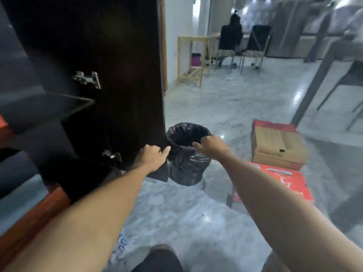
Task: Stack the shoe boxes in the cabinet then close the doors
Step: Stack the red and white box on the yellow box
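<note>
The cabinet [23,118] fills the left of my view. Its dark door [117,75] stands wide open and reaches right to the bin. Inside, low on the left, I see red shapes that I judge to be boxes already placed; blur prevents confirmation.

On the floor [196,213] at right, three boxes remain outside the cabinet. A brown box [279,146] sits on a red box [282,183], with another red box [273,124] just beyond the brown one. I judge that stacking is unfinished.

A bin [186,154] with a black liner stands at the door's free edge, touching it or just beside it; I cannot tell which.

My left hand [152,157] is clenched round the door's lower edge. My right hand [210,145] rests on the bin's near rim with fingers curled over the liner; I judge it a grasp, but blur leaves doubt.

Hazards from here:
- The bin may tip if pulled by the loose liner alone; the liner may slip off the rim.
- Left fingers may be pinched between door edge and bin.
- Closing the door now would shut out the three boxes.
</note>
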